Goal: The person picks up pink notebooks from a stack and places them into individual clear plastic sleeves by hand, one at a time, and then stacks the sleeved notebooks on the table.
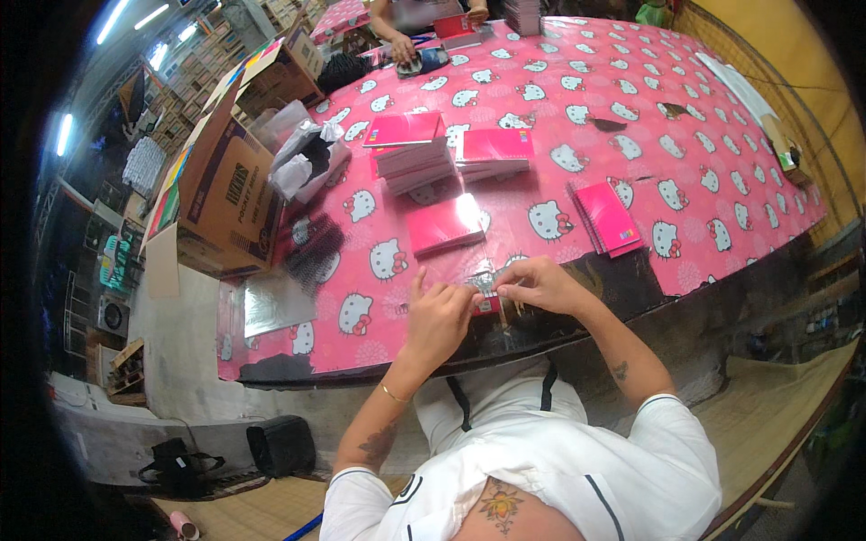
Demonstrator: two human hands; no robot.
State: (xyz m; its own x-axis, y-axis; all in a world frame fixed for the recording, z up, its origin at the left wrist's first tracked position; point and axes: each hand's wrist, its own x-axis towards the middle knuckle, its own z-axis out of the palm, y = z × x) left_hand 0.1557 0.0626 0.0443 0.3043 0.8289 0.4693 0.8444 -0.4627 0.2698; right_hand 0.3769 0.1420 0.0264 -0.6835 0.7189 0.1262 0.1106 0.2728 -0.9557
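A small pink packet (487, 296) in shiny clear wrap is being held at the near edge of the table (722, 180), between both hands. It is being pinched at its left end by the fingers of the left hand (440, 317) and at its right end by the right hand (538, 283) (what lies under it is hidden). Just beyond, a wrapped pink notebook (444, 225) is lying flat; further off, stacks of pink notebooks (451, 155) are standing, and a spiral-bound pile (606, 218) is lying to the right. A cardboard box (227, 185) is standing at the far left, and a second person's hand (402, 49) is resting at the far edge.
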